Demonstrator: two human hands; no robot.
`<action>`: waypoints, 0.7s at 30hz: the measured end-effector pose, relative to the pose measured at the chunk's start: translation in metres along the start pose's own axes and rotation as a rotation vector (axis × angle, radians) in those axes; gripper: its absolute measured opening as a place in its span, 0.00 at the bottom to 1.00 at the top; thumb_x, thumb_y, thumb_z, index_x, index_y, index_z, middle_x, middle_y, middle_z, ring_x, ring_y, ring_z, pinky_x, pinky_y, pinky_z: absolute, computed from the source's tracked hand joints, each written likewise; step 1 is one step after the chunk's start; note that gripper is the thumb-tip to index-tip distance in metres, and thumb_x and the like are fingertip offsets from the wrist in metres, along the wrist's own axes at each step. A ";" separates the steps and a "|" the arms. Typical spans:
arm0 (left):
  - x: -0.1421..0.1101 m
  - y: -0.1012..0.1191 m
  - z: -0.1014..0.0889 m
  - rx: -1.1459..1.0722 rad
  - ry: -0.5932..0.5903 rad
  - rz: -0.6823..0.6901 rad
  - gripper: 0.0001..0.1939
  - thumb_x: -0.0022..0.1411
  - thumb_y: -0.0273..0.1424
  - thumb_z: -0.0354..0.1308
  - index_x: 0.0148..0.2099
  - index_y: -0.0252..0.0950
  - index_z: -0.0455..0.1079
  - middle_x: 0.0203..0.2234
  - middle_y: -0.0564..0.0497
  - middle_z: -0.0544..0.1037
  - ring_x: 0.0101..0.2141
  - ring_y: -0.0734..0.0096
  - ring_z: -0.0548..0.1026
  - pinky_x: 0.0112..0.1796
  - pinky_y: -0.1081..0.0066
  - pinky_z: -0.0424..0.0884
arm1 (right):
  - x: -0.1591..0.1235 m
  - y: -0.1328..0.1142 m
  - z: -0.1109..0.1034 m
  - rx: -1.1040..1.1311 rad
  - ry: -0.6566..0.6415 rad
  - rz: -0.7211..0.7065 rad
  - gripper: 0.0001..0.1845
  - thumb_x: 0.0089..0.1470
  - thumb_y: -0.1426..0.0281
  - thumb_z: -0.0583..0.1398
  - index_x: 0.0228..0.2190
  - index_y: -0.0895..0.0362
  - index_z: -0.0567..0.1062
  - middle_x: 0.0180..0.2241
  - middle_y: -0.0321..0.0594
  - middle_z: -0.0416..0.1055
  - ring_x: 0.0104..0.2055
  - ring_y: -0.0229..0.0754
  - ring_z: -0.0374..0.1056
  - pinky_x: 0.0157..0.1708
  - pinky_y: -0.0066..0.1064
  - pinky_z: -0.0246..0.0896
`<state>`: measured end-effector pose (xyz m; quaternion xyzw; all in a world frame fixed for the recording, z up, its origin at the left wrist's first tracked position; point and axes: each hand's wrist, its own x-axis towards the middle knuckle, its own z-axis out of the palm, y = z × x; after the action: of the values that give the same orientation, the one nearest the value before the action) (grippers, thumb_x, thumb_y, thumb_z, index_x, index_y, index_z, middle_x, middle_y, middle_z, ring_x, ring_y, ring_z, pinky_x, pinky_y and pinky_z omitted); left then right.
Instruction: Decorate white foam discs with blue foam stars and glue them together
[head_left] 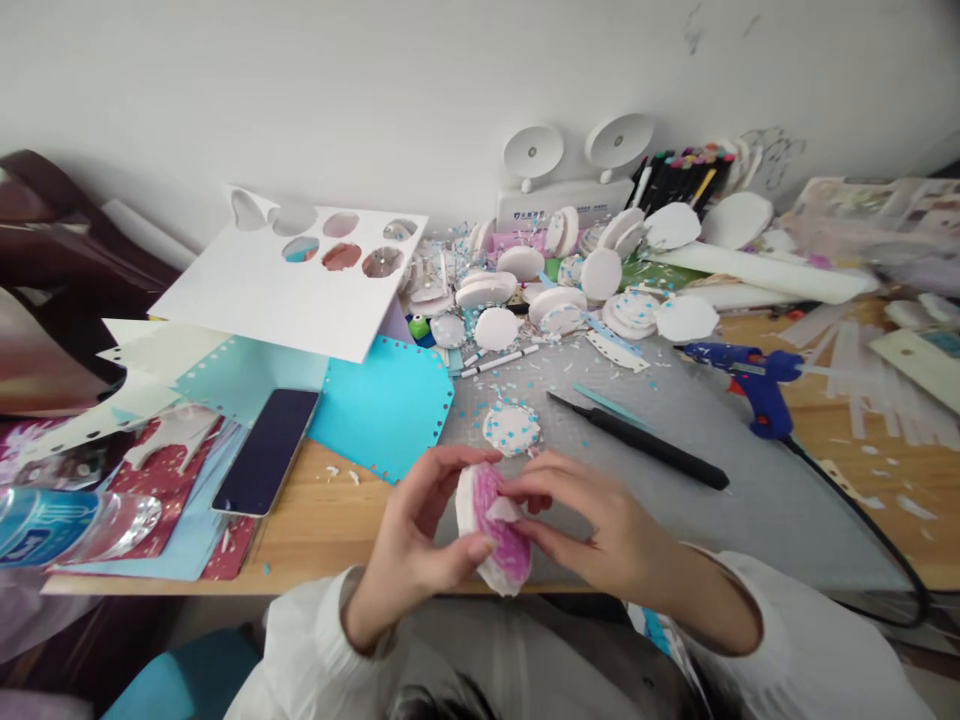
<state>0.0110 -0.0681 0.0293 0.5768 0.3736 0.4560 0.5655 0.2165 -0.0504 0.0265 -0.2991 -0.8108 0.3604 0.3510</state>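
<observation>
My left hand (439, 525) grips the disc's (513, 552) rim, steadying it. My right (592, 505) pinches a white scrap (504, 510) against its pink face

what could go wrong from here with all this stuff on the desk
The glue gun lies with its nozzle by a white disc; if hot, it might scorch or stick to it. Its cord runs toward the desk's front edge on the right, where a sleeve could snag it. The bottle on its side might leak onto the papers if its cap is loose.
</observation>
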 end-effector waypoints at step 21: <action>-0.002 0.016 0.002 0.100 -0.380 -0.252 0.34 0.51 0.24 0.57 0.61 0.37 0.55 0.34 0.52 0.72 0.31 0.70 0.70 0.34 0.71 0.68 | 0.005 -0.023 -0.010 0.082 -0.390 0.032 0.05 0.60 0.76 0.51 0.34 0.58 0.66 0.35 0.39 0.68 0.37 0.36 0.62 0.38 0.26 0.58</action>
<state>0.0109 -0.0722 0.0453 0.6282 0.3516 0.2459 0.6490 0.2158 -0.0556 0.0511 -0.2221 -0.8431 0.4499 0.1936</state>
